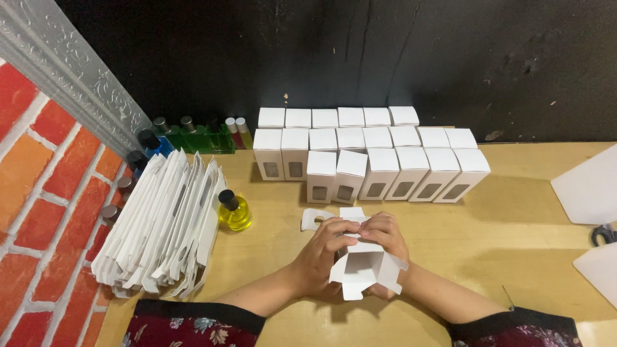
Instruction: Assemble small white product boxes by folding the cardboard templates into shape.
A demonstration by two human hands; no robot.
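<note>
Far left: a red brick wall with a silver moulding runs along the counter edge. Against it stands a row of bottles with blue, green, red and yellow contents, extending back to the black wall.

Left: a stack of flat cartons stands on edge, leaning, near the brick wall. Just right of the stack stands a round yellow bottle with a black cap, upright on the counter.

Centre, far: finished boxes, white and upright, stand in three rows against the black wall. The front rows show small windows in their near faces.

Centre, near: the open box is held above the counter between both hands, its open end with loose flaps facing the camera. The left hand grips its left side, fingers curled closed over the far end. The right hand grips the right side, fingers closed on the same end; the fingertips of both hands meet there. A small cut card piece lies flat on the counter just beyond the left hand. Both sleeves are dark with a floral print.

Right: two white sheets lie at the counter edge, partly out of view, with a dark object between them; its kind cannot be told.
</note>
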